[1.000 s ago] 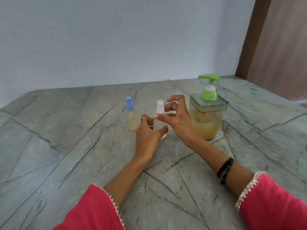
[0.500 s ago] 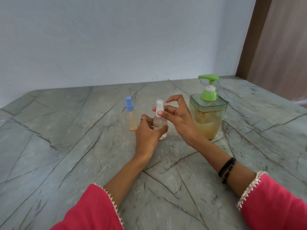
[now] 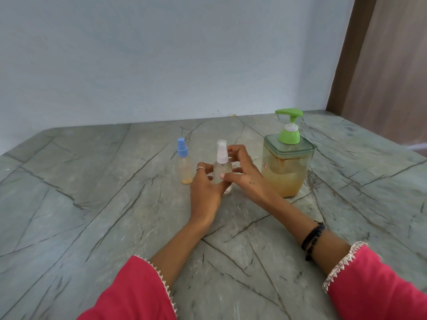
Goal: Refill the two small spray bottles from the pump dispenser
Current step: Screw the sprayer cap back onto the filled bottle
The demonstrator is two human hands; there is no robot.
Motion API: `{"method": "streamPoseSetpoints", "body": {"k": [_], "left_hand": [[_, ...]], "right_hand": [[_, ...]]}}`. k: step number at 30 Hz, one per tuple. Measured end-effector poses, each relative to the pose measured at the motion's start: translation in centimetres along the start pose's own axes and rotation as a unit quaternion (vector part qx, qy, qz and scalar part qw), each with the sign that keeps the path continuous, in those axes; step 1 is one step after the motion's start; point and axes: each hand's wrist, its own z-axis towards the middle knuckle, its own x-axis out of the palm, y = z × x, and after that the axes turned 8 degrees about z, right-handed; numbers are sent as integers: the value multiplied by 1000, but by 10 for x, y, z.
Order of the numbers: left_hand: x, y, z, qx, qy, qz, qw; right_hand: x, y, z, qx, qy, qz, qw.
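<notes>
- The white-capped spray bottle (image 3: 222, 167) stands upright near the middle of the desk (image 3: 92, 204), between the two hands, its clear body nearly empty of liquid.
- The left hand (image 3: 206, 188) grips the bottle's lower body, fingers curled round it from the left and the thumb across the front; a ring shows on one finger.
- The right hand (image 3: 245, 174) holds the same bottle from the right: its thumb presses on the front of the body, and its upper fingers curl by the white spray head, touching it or just beside it — I cannot tell which.
- The blue-capped spray bottle (image 3: 184, 162) stands upright just left of the held one, apart from both hands, with a little amber liquid at its bottom.
- The pump dispenser (image 3: 287, 167), a square clear jar with a green pump head, stands just right of the right hand, roughly half full of yellowish liquid.
- Black bands (image 3: 313, 239) circle the right wrist; both sleeves are pink with pale trim.
- A pale blue wall (image 3: 161, 54) rises behind the desk.
</notes>
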Motion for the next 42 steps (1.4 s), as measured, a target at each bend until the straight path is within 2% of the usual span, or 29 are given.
{"method": "streamPoseSetpoints", "body": {"k": [6, 12, 16, 20, 28, 31, 34, 38, 42], "left_hand": [[-1, 8, 5, 2, -24, 55, 998], [-3, 12, 7, -32, -19, 32, 999], [-2, 13, 9, -31, -17, 35, 999], [-2, 12, 9, -25, -6, 50, 998], [0, 13, 9, -6, 89, 126, 988], [0, 11, 8, 5, 87, 137, 987], [0, 8, 6, 15, 51, 101, 993], [0, 8, 6, -4, 23, 63, 998], [-2, -4, 1, 50, 28, 43, 997]], "right_hand": [[-2, -5, 1, 75, -53, -52, 994], [1, -7, -1, 112, -103, 27, 988], [4, -12, 1, 101, -136, 18, 985], [3, -18, 3, 86, -126, -3, 988], [2, -23, 7, 84, -80, -5, 993], [1, -22, 6, 80, -71, -26, 994], [2, -19, 3, 64, -68, -65, 994], [3, -9, -3, -13, -100, -132, 986], [7, 9, -8, -72, -82, -192, 975]]}}
